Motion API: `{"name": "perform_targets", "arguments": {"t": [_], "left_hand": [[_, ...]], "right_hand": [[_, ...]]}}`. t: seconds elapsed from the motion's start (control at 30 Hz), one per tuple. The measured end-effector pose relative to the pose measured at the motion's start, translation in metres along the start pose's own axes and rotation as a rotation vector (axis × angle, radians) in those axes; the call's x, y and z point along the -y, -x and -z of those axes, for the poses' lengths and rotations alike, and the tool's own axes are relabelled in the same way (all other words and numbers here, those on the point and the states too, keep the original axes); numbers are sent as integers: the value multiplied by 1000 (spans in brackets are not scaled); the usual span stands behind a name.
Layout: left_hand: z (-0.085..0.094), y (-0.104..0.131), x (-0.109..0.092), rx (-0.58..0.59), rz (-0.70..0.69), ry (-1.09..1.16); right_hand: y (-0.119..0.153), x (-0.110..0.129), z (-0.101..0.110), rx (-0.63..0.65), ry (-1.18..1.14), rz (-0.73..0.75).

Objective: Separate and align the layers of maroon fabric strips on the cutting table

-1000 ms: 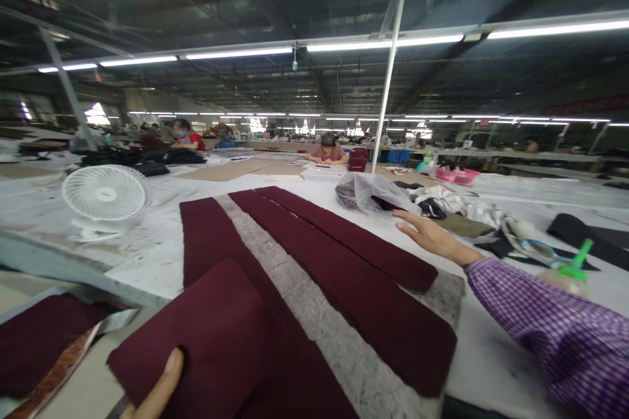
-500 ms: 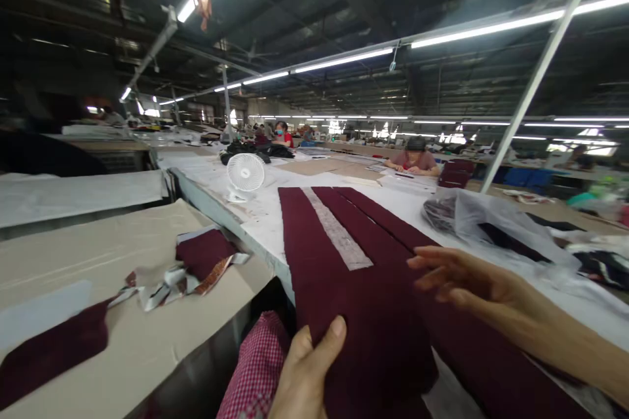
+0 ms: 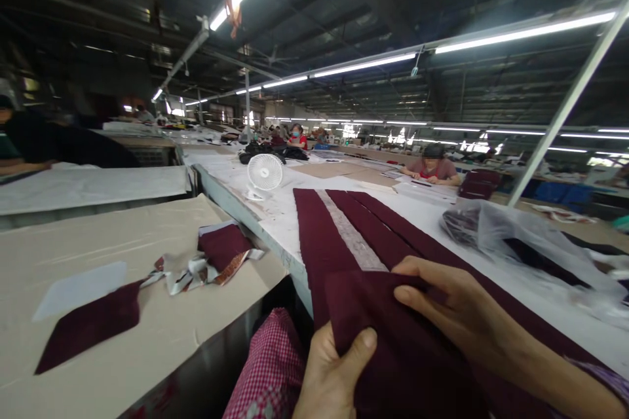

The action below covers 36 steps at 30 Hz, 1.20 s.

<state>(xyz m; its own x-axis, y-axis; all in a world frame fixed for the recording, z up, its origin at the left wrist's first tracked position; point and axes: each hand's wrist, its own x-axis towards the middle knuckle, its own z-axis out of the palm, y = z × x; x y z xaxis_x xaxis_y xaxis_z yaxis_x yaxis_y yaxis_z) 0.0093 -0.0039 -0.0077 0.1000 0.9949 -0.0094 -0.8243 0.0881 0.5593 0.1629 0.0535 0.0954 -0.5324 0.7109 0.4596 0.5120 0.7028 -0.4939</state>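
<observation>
— Maroon fabric piece (image 3: pixel 393 347), where did it sit?
— Nearest the camera, at the near edge of the white tabletop (image 3: pixel 280 209). The left hand (image 3: pixel 334 376) pinched its lower edge, thumb on top. The right hand (image 3: pixel 457 314) lay on it, fingers curled over the upper fold.
— And beyond?
— Long maroon strips (image 3: pixel 339 236) ran away along the tabletop, with a grey strip (image 3: pixel 351 239) between two of them. A clear plastic bag (image 3: pixel 496 229) lay to the right, a small white fan (image 3: pixel 265 173) farther back.
</observation>
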Motion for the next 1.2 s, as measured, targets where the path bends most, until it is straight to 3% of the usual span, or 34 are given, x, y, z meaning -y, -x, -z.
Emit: {"name": "perform_targets", "arguments": {"t": [0.07,0.13,0.33,0.53,0.67,0.8,0.97,1.2], "left_hand": [[3,-3,2,23,-94,-101],[5,-5,4,32,-157,-181],[6,-5,5,34,-114,-166],[8,-8,1,-20,-146,-268],[7,-8,-1,-68,-153,-253],[3,-8,-3,-103,-132,-224],[-2,-4,-3,-88,-158,-245],[-5,-4,-5,-58,-179,-235]], "right_hand": [[-1,1,3,66,-173,-115],[-2,3,5,54,-169,-102],[-2,4,0,-89,226,304],[-1,2,-2,-160,292,422],[3,0,0,-277,513,572],[5,9,2,-321,531,678],[3,18,-1,-324,509,679],[4,10,-2,-401,554,642]]}}
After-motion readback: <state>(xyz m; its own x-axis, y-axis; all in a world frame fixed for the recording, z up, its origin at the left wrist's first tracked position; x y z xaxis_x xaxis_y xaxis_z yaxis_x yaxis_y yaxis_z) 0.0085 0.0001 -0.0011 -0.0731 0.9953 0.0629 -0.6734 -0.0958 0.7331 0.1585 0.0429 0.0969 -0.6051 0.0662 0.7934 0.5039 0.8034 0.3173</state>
